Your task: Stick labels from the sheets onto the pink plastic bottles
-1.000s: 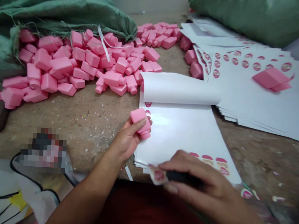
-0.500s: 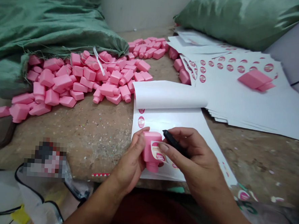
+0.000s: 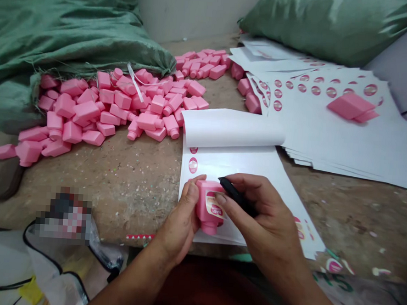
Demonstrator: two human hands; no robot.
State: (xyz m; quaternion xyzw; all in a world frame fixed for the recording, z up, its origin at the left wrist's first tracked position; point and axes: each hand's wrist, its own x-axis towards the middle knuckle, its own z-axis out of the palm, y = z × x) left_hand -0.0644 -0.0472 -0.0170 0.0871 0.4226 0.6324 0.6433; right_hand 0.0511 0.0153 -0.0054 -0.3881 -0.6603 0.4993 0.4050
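Note:
My left hand (image 3: 181, 222) is closed around a small pink plastic bottle (image 3: 203, 213), its neck pointing down toward me. A printed label (image 3: 213, 203) lies against the bottle's broad face, and the thumb of my right hand (image 3: 265, 216) presses on it. That same hand also grips a slim black pen-like tool (image 3: 239, 200), its pointed end up and to the left. Beneath both hands is a white sticker sheet (image 3: 235, 161) with its far end curled over; pink round stickers show along its left edge.
Many pink bottles (image 3: 115, 101) spill from a green sack (image 3: 93, 30) at the left. Stacked label sheets (image 3: 331, 137) with two pink bottles (image 3: 353, 106) on top lie at the right. Another green sack (image 3: 328, 26) rests behind. A dark block (image 3: 7, 179) sits at the table's left.
The label, whose lower corner stood away from the bottle before, now lies flatter on its face. My right thumb stays on it. The view has shifted slightly.

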